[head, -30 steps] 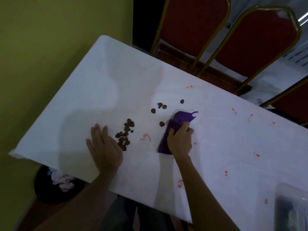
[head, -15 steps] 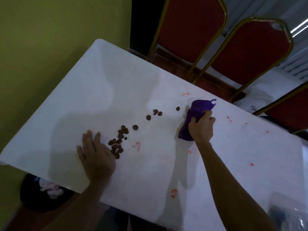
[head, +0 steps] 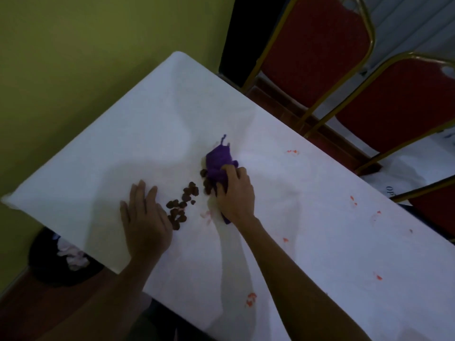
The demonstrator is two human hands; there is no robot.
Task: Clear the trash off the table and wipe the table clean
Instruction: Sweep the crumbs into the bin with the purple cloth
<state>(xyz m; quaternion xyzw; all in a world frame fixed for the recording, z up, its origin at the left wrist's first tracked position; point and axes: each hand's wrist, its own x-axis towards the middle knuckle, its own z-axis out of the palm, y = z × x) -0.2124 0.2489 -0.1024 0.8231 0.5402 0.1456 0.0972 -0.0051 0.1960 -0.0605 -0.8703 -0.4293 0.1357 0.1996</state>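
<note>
White covering is lying over the table (head: 320, 242), whose long edges are running from the 10 o'clock corner toward 4 o'clock; the near edge is overhanging a black bin (head: 49, 264) at 8 o'clock. Open cloth is stretching toward 11 o'clock, bare from the hands to the far corner; toward 3 o'clock it is carrying scattered red smears (head: 251, 299), roughly ten patches, some too faint to count.

Purple rag (head: 219, 163): one, bunched, long axis running 12 to 6 o'clock, frayed thread pointing to 12. The right hand (head: 235, 195) is closing over its lower half, fingers curled and pressing it to the table.

Brown crumbs (head: 183, 205): one loose cluster, pieces overlapping, exact count not readable, trailing from 7 o'clock up to 1 o'clock and touching the rag's left edge.

The left hand (head: 145, 222) is lying flat, palm down, fingers extended toward 12 o'clock, holding nothing, its right side touching the crumbs.

Red chairs (head: 315, 45) with gold frames: three are showing along the far edge, from 1 to 3 o'clock.
</note>
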